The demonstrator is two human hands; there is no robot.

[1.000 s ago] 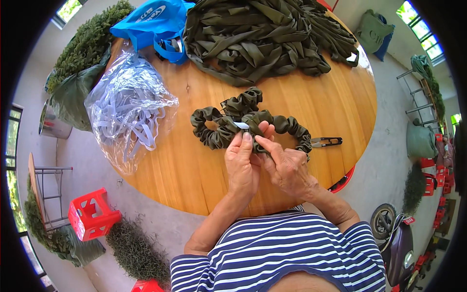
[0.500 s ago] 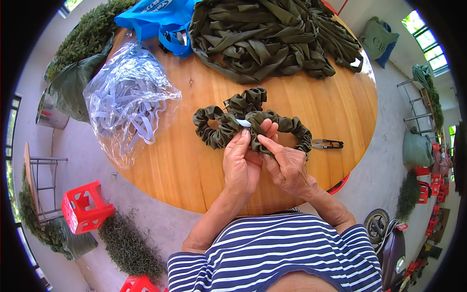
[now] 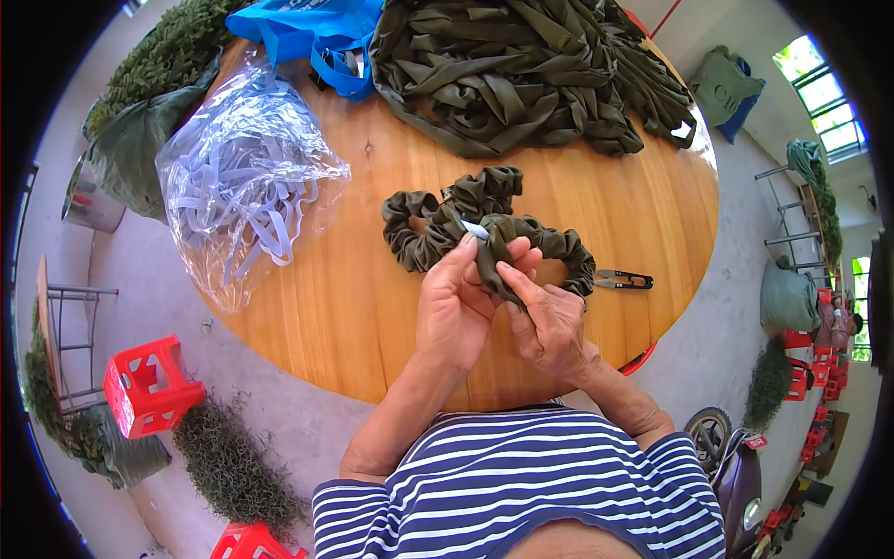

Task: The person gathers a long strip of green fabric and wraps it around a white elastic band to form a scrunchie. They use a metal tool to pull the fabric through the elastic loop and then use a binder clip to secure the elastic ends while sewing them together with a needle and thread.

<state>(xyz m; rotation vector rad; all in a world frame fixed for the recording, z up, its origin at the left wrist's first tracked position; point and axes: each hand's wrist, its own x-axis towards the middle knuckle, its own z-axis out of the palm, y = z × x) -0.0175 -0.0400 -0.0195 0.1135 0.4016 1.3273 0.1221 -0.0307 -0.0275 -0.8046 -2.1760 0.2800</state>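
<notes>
Both hands are closed on a dark green gathered scrunchie (image 3: 549, 240) just above the wooden table (image 3: 354, 317). My left hand (image 3: 454, 307) pinches its cloth between thumb and fingers, with a short end of pale elastic band (image 3: 475, 229) showing at the thumb tip. My right hand (image 3: 549, 321) grips the same cloth from the right, thumb and forefinger pressed together. Other gathered scrunchies (image 3: 410, 233) lie bunched just beyond my left hand, touching the held one. To the right of my right hand are black thread snips (image 3: 624, 279). The fingers hide part of the cloth.
A heap of dark green fabric strips (image 3: 503, 74) covers the far side. At the left lies a clear plastic bag (image 3: 251, 186) of pale elastic, below a blue bag (image 3: 307, 33). Red stools (image 3: 149, 387) and a motor scooter (image 3: 736, 484) stand on the floor.
The left thumb and the pale elastic end have shifted slightly, and the elastic now tilts more. The scrunchies beyond have moved a little to the right in view. Both hands keep their hold.
</notes>
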